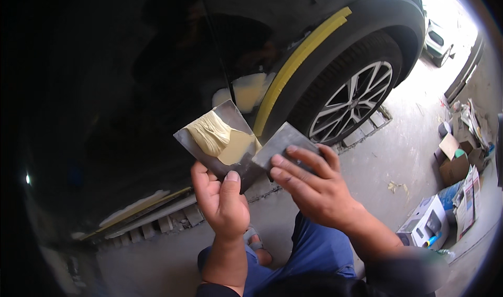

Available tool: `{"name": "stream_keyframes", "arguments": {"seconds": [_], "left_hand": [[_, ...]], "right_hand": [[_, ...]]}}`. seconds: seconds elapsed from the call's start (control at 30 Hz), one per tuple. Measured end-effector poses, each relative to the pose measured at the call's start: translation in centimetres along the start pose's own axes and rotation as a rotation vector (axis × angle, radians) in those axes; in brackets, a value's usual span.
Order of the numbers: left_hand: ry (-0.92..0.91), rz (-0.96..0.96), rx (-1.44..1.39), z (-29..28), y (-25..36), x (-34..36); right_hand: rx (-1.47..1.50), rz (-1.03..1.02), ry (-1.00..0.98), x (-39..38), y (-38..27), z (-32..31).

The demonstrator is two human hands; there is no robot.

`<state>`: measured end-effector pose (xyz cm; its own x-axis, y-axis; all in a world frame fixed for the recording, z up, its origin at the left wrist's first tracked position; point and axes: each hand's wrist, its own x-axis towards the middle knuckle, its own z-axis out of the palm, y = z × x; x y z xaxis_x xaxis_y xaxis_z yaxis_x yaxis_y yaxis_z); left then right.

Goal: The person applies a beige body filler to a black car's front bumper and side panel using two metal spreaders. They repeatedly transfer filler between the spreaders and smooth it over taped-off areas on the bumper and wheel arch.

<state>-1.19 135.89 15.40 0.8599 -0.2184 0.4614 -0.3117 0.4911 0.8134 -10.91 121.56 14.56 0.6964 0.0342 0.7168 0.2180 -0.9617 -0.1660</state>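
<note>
My left hand (224, 205) grips a flat grey putty plate (230, 113) by its lower edge, thumb on top. A thick cream-yellow mound of body filler (209, 132) lies on that plate, smoothed thinner toward its right side. In my right hand (314, 187) is a grey flat spreader (280, 147), fingers laid across its face. The spreader's left edge meets or overlaps the plate's right edge, with a little filler there. Just beyond, a sanded, filler-coloured patch (249, 90) shows on the black car body (173, 61).
Yellow masking tape (293, 61) follows the wheel arch above the wheel (353, 103). A second pale patch (133, 208) runs along the lower sill. Cardboard boxes (455, 168) and a white box (424, 223) are piled at right. Another car (439, 40) stands beyond, on the grey floor.
</note>
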Motion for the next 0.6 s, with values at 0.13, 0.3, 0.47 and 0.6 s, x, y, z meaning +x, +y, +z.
{"name": "stream_keyframes", "arguments": {"seconds": [0.13, 0.3, 0.47, 0.6], "left_hand": [[-0.039, 0.08, 0.102, 0.2, -1.1, 0.4], [-0.171, 0.474, 0.381, -0.8, -1.2, 2.5], [-0.392, 0.027, 0.333, -4.5, -0.1, 3.4], [-0.34, -0.553, 0.352, -6.2, 2.7, 2.2]], "right_hand": [[0.014, 0.007, -0.109, -1.6, 1.1, 0.6], [0.879, 0.537, 0.021, -3.4, 3.4, 0.7], [1.511, 0.965, 0.204, -2.5, 2.6, 0.5], [1.712, 1.114, 0.296, -0.7, 1.9, -0.8]]}}
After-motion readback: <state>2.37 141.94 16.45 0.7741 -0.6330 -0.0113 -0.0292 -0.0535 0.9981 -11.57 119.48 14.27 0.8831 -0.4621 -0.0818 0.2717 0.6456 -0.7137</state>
